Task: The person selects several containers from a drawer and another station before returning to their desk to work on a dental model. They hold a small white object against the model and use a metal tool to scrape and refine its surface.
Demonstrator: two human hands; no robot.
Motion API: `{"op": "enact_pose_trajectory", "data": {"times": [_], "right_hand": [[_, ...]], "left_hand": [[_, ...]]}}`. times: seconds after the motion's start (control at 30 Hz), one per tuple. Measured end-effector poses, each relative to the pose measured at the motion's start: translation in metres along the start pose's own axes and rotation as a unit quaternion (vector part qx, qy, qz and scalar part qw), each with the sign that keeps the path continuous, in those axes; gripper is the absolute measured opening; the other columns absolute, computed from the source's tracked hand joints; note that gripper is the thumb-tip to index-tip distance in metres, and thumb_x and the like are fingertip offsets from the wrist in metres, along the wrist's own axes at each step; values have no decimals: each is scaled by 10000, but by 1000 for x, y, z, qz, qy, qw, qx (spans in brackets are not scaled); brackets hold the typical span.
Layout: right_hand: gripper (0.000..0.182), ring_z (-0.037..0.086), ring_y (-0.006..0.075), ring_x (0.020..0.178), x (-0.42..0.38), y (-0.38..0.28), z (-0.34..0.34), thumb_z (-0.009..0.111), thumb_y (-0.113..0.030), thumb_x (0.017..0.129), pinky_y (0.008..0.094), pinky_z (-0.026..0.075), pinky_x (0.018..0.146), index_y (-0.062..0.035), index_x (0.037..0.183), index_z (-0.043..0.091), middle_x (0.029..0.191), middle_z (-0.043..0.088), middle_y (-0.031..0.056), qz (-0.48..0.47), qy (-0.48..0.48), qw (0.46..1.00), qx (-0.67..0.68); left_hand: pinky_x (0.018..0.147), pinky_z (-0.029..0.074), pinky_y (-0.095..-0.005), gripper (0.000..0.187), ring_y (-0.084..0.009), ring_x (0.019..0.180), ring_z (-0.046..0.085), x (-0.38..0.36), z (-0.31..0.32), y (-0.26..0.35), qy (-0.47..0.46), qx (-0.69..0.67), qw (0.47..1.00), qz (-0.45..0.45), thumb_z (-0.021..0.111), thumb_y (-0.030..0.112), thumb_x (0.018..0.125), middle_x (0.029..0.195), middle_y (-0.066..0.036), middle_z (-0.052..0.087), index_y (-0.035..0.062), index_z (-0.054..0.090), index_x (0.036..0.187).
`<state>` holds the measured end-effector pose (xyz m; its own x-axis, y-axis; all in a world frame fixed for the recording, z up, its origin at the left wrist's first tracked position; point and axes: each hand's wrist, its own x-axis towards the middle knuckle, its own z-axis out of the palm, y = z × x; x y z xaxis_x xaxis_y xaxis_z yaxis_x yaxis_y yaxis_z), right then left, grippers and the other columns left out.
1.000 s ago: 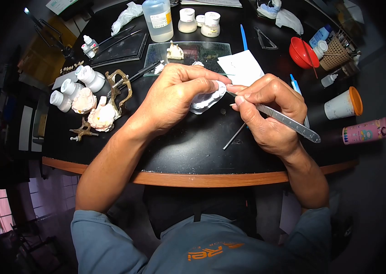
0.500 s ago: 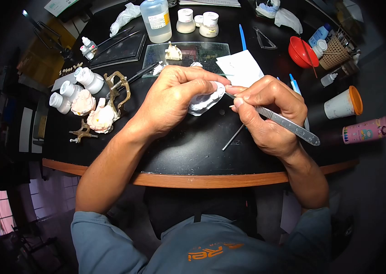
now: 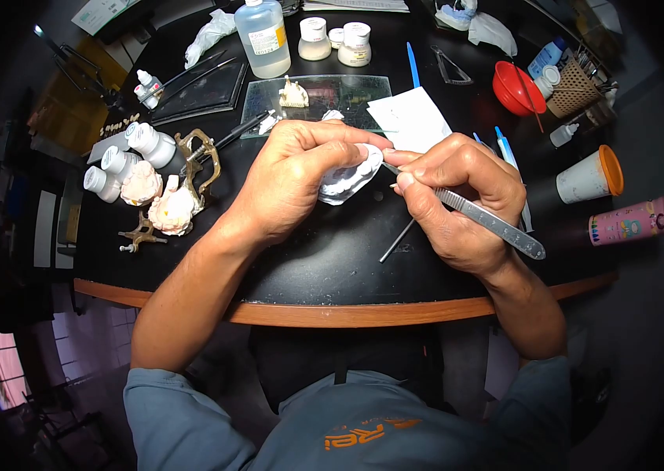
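Note:
My left hand (image 3: pixel 283 179) is closed round a white plaster dental model (image 3: pixel 341 185), thumb on top and index finger along its far edge. In my right hand (image 3: pixel 469 200) is a metal scalpel (image 3: pixel 497 225) with a ridged handle, gripped like a pen. Its front end points at the right rim of the model; the fingers partly hide the tip, so contact is hard to make out. The right fingertips are close against the left index fingertip. Beneath my right hand, a thin dark rod (image 3: pixel 396 241) lies on the table.
Left of my hands are pinkish plaster models (image 3: pixel 171 208), a brass-coloured articulator (image 3: pixel 203 161) and white jars (image 3: pixel 149 144). Behind stand a glass plate (image 3: pixel 347 93), a large bottle (image 3: pixel 266 43) and white paper (image 3: pixel 417 118). At right are a red bowl (image 3: pixel 514 88), cup (image 3: pixel 581 187) and pink bottle (image 3: pixel 630 220).
The whole view has shifted slightly. Both hands keep their grips on the model and the scalpel, with hardly any movement between them.

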<state>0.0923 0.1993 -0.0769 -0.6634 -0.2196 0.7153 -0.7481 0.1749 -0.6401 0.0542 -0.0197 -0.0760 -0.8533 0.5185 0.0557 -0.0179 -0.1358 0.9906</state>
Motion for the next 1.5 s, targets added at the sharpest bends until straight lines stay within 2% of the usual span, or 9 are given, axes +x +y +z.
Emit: {"op": "enact_pose_trajectory", "data": {"times": [0.17,0.47,0.67,0.97,1.5], "right_hand": [[130,774,215,822,-1,-1,0,777,67,832,293,618,722,15,809,660,802,713,128,3,2,1000,0],[133,775,206,840,-1,-2,0,777,69,840,268,606,706,14,811,659,809,707,125,8,2,1000,5],[138,773,203,852,-2,-2,2,766,74,854,245,595,689,13,826,646,827,703,128,16,9,1000,17],[147,772,203,860,0,-1,1,764,77,858,246,585,666,6,830,639,844,706,125,-2,11,1000,6],[147,781,228,888,0,0,-3,770,81,842,270,595,696,6,819,645,858,721,135,-5,-3,1000,1]], "left_hand": [[827,515,-238,341,-123,891,697,-1,2,0,5,5,1000,10,605,125,935,1008,-81,734,-81,762,1157],[845,542,-252,358,-135,906,718,0,3,-3,11,-4,1000,5,590,139,941,1061,-147,774,-87,743,1172],[863,545,-256,359,-141,920,722,0,4,-4,7,-23,1000,0,585,136,942,1074,-148,774,-88,742,1175],[837,530,-249,342,-132,890,701,0,3,-3,1,-7,1000,14,593,126,933,1008,-77,728,-80,766,1143],[821,510,-246,327,-122,885,678,-1,4,-3,7,7,1000,27,602,123,942,1003,-75,712,-72,771,1143]]}}
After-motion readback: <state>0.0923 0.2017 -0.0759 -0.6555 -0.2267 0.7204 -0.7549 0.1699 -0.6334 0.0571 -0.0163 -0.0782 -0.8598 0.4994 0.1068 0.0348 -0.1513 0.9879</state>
